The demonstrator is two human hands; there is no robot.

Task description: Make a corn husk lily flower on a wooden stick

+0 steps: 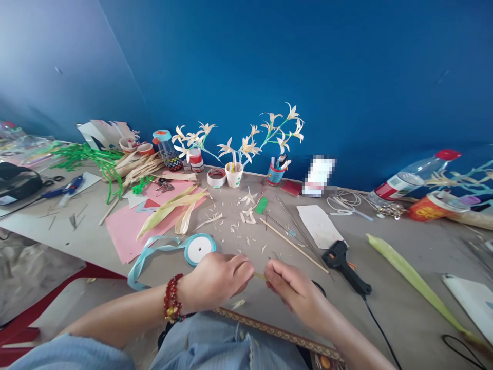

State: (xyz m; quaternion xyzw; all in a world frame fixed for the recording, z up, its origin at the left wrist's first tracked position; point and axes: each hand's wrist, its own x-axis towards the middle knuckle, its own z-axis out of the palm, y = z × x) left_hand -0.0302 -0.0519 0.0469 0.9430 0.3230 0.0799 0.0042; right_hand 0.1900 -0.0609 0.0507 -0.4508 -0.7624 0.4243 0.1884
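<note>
My left hand (217, 277), with a red bead bracelet at the wrist, is closed in a pinch just above the table's front edge. Opposite it, my right hand (290, 285) is pinched too. A thin yellowish strip (259, 276) runs across the short gap between the fingertips, its ends hidden in both hands. Beside my left hand lies a spool of light blue ribbon (200, 249), its loose tail curling leftward. A black glue gun (346, 267) rests to the right of my right hand. Small pale scraps (248, 239) are scattered beyond the hands.
Husk flowers (250, 146) stand in a paper cup (234, 176) by the blue wall. Pale green husks (169, 208) lie on pink paper (123, 234). Wooden stick (295, 244), white paper (321, 226), long husk (408, 272) and plastic bottle (408, 180) are on the right.
</note>
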